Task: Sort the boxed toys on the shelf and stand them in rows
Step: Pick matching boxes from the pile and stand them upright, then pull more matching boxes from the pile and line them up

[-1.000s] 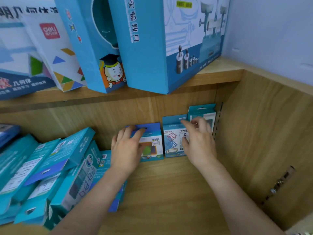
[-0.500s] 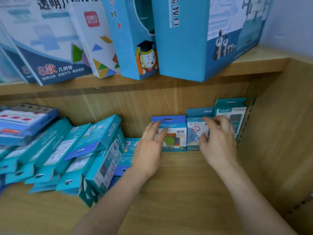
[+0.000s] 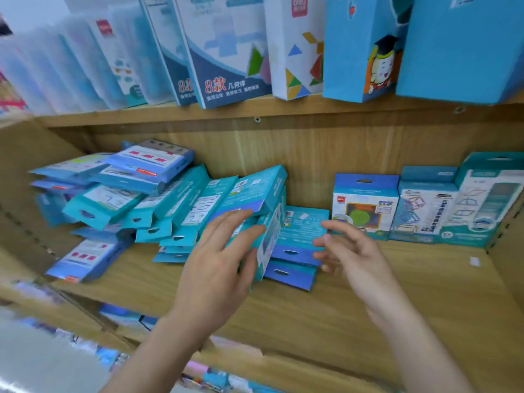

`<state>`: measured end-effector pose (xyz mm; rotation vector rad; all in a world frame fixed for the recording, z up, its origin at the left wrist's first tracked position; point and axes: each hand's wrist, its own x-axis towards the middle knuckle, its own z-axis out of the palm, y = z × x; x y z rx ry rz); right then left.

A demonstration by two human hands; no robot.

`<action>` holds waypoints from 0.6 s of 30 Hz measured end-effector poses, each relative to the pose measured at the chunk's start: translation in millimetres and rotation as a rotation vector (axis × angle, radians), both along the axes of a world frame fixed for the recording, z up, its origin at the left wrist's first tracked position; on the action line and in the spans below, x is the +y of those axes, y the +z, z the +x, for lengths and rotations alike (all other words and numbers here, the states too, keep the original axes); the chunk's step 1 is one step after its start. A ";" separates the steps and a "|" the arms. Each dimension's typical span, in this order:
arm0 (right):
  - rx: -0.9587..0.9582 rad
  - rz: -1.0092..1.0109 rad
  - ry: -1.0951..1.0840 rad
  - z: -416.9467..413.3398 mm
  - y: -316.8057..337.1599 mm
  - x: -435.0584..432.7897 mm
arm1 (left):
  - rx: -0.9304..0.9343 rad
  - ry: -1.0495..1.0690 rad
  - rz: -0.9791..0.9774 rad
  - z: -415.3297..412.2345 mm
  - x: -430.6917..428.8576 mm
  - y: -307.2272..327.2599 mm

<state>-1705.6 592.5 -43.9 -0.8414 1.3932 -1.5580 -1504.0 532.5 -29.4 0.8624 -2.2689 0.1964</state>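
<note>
Looking down through the head view, we have the shelf [image 3: 397, 293] running wide across the picture. The left hand [image 3: 224, 268] is out over the middle of it. Its fingers are spread and nearly straight, laid against a teal box [image 3: 270, 234] that stands on its edge, and the thumb is beside the near face. The hand is wide open and touching, with nothing curled round the box. The palm hides the lower part of that box.

Just to the right, the right hand [image 3: 351, 256] hovers with its fingers loosely bent and holds nothing. Its fingertips are blurred, and they hang over the flat boxes [image 3: 300, 231] stacked behind the middle of the front edge. Whether they touch that stack is hard to tell.

Along the back edge toward the right rear corner, three upright boxes [image 3: 425, 205] stand side by side, faces forward and touching. The outermost and tallest one is cut off by the frame.

Toward the left end lies the heap of boxes [image 3: 127, 199], tilted and overlapping. Many are buried under others, so no count is possible, and their print is too small to read.

Above, on the upper shelf [image 3: 283, 112], large boxes [image 3: 226, 52] lean in a row with their tops out of frame. Those at the far left are smeared by blur. The lower shelf [image 3: 124, 319] shows only a blurred strip of packaging.
</note>
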 end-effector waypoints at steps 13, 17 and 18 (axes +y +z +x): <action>0.530 0.216 0.003 104.6 8.6 -47.1 | -0.345 0.012 0.159 71.1 -30.0 -22.4; 0.596 0.251 -0.036 118.3 7.2 -54.3 | -0.360 -0.019 0.073 69.5 -48.4 -18.2; 0.589 0.242 -0.041 119.4 6.0 -54.6 | -0.382 -0.011 0.024 66.8 -53.0 -20.3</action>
